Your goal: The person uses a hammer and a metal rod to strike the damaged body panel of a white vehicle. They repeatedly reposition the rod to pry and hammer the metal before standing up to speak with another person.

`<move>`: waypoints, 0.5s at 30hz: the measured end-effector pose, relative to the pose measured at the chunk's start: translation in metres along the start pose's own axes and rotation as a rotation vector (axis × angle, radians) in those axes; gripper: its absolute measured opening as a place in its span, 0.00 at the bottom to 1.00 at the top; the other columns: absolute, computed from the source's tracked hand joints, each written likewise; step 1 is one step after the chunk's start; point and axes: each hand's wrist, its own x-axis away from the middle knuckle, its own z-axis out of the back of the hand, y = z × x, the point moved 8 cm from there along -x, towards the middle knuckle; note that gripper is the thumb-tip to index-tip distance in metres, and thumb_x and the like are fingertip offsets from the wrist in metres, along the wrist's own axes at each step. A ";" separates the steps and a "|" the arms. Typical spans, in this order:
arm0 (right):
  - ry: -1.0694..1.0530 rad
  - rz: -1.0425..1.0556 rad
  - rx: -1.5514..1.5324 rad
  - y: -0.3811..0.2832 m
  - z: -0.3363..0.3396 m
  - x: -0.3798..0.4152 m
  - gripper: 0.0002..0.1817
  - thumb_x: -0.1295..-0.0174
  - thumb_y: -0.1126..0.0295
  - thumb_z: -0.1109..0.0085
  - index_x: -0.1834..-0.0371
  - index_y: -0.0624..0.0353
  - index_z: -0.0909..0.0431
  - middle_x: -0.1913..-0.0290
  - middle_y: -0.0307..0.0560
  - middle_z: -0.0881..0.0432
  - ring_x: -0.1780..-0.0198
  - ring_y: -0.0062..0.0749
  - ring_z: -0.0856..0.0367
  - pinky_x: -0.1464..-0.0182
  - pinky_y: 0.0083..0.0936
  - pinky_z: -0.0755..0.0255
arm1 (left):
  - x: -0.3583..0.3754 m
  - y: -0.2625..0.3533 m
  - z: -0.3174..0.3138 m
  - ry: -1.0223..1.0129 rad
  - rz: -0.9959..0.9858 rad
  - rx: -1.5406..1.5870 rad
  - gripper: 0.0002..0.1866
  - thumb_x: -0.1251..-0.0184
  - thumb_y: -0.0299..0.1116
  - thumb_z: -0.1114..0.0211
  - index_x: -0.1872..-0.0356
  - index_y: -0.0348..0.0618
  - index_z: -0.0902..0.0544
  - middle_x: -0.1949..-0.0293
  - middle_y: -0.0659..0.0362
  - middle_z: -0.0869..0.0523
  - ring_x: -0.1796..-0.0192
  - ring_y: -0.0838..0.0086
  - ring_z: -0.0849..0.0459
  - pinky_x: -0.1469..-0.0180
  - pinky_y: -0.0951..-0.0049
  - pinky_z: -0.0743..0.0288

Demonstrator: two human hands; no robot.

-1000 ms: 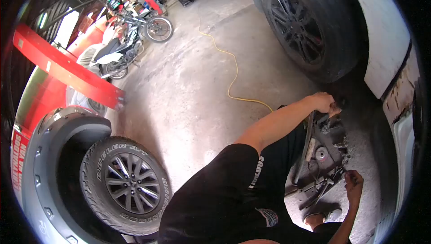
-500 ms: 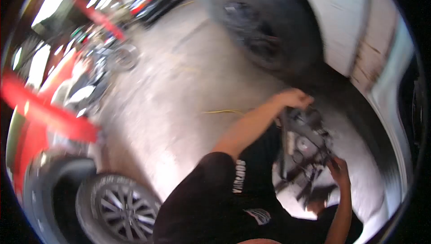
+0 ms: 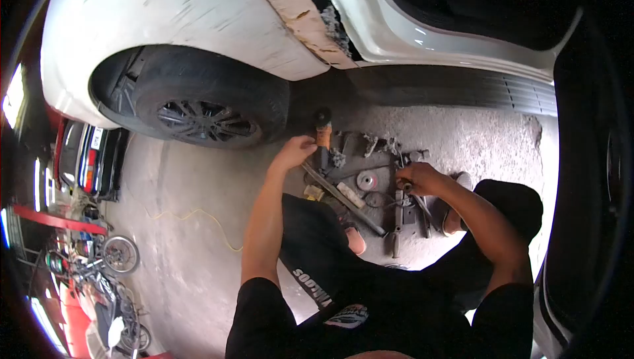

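Observation:
My left hand (image 3: 296, 153) is closed, with its fingertips beside an orange and black power tool that looks like an angle grinder (image 3: 323, 137). What those fingers pinch, if anything, is hidden. A long dark bar (image 3: 343, 198) slants across the floor from just below that hand. My right hand (image 3: 421, 179) has its fingers curled over a dark tool, with a round brass-coloured end (image 3: 405, 187) showing at the fingertips. Between my hands lie a round disc or spool (image 3: 366, 181), a pale block (image 3: 351, 195) and a small yellow box (image 3: 314, 193).
A white car with a scratched fender (image 3: 191, 16) and a black wheel (image 3: 211, 111) stands ahead, its running board (image 3: 456, 88) low over the floor. A thin yellow cord (image 3: 198, 211) crosses the concrete at left. Motorcycles (image 3: 112, 286) and a red post (image 3: 59, 219) are farther left.
My view has swung round to the right, toward the car's side. My left hand is now beside the orange tool; my right hand remains at the tools on the floor.

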 end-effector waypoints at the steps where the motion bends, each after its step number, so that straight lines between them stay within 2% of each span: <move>1: 0.008 -0.006 -0.010 -0.002 0.001 0.000 0.21 0.54 0.71 0.26 0.54 0.53 0.19 0.58 0.52 0.14 0.53 0.54 0.15 0.52 0.49 0.24 | -0.002 -0.001 0.000 0.011 -0.011 -0.006 0.23 0.26 0.42 0.34 0.37 0.38 0.19 0.43 0.49 0.13 0.39 0.61 0.16 0.39 0.61 0.24; 3: -0.122 -0.048 0.039 -0.002 -0.012 0.001 0.20 0.52 0.67 0.26 0.54 0.54 0.19 0.57 0.53 0.14 0.53 0.54 0.15 0.51 0.48 0.23 | -0.003 0.004 0.000 0.012 -0.022 -0.023 0.23 0.26 0.41 0.34 0.37 0.38 0.19 0.44 0.49 0.13 0.40 0.61 0.16 0.39 0.61 0.23; 4: -0.113 -0.053 0.027 -0.001 -0.017 0.003 0.20 0.52 0.67 0.26 0.54 0.54 0.19 0.57 0.53 0.14 0.53 0.54 0.15 0.51 0.48 0.23 | -0.001 0.009 0.002 0.032 -0.013 -0.020 0.24 0.28 0.42 0.32 0.39 0.37 0.18 0.45 0.47 0.12 0.40 0.59 0.15 0.40 0.61 0.23; 6: 0.012 0.075 0.052 -0.009 -0.023 0.007 0.11 0.46 0.67 0.33 0.59 0.51 0.18 0.66 0.51 0.15 0.61 0.55 0.15 0.60 0.46 0.22 | 0.001 0.012 0.002 0.045 -0.004 -0.032 0.25 0.31 0.43 0.30 0.41 0.35 0.17 0.46 0.45 0.12 0.41 0.58 0.14 0.40 0.61 0.22; 7: 0.021 0.071 0.041 -0.008 -0.027 0.007 0.11 0.46 0.67 0.33 0.59 0.51 0.18 0.66 0.51 0.15 0.61 0.55 0.15 0.60 0.46 0.22 | -0.001 0.012 0.002 0.054 -0.007 -0.034 0.25 0.31 0.43 0.30 0.41 0.35 0.17 0.46 0.46 0.12 0.41 0.58 0.14 0.40 0.61 0.22; 10: -0.014 0.075 0.125 -0.013 -0.030 0.006 0.13 0.47 0.68 0.32 0.58 0.50 0.17 0.65 0.51 0.14 0.60 0.53 0.14 0.59 0.46 0.22 | -0.007 0.003 -0.005 0.055 -0.026 -0.001 0.25 0.31 0.44 0.30 0.41 0.35 0.17 0.46 0.46 0.12 0.40 0.59 0.14 0.40 0.61 0.22; 12: -0.224 -0.068 0.163 -0.009 -0.032 0.005 0.17 0.48 0.64 0.30 0.54 0.51 0.17 0.56 0.52 0.13 0.50 0.51 0.14 0.50 0.45 0.20 | -0.008 0.007 -0.005 0.059 -0.044 0.040 0.25 0.31 0.44 0.30 0.41 0.35 0.17 0.45 0.46 0.12 0.40 0.59 0.14 0.40 0.61 0.22; 15: -0.128 -0.019 0.096 0.003 -0.025 0.003 0.18 0.49 0.62 0.28 0.53 0.50 0.16 0.56 0.50 0.13 0.50 0.50 0.14 0.50 0.45 0.20 | -0.001 0.022 -0.002 0.075 -0.056 -0.047 0.23 0.27 0.42 0.33 0.39 0.37 0.18 0.45 0.49 0.13 0.45 0.62 0.14 0.42 0.64 0.22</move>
